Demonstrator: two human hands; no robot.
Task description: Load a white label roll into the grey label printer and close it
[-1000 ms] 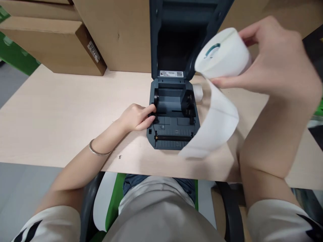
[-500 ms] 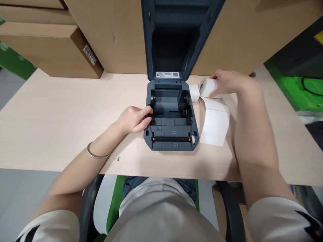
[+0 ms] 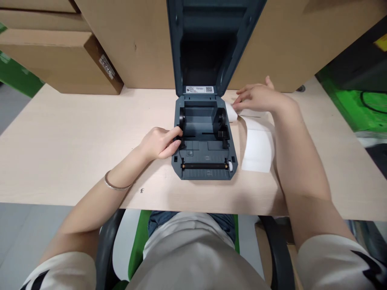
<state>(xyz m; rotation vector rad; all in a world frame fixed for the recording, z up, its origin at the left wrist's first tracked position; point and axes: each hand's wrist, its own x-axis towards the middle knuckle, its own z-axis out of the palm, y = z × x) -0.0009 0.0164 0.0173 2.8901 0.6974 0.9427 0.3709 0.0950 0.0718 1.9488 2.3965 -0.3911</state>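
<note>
A dark grey-blue label printer stands on the table with its lid raised, showing the roll bay and the black roller. My left hand grips the printer's left side wall, index finger over the rim and thumb lower down. Off the printer's back right corner, my right hand reaches over the white label rolls with fingers stretched and apart. One white label roll partly shows beside the printer. The other is mostly covered by my right hand. A strip of white labels lies unrolled toward me.
Large cardboard stands upright behind the printer. A cardboard box sits at the table's back left. The pale wooden table ends in front of my lap. A green surface with a black cable is off to the right.
My right hand has let go of the right label roll and shifted left across it, fingers now extended. The label strip has moved slightly. My left hand stays on the printer.
</note>
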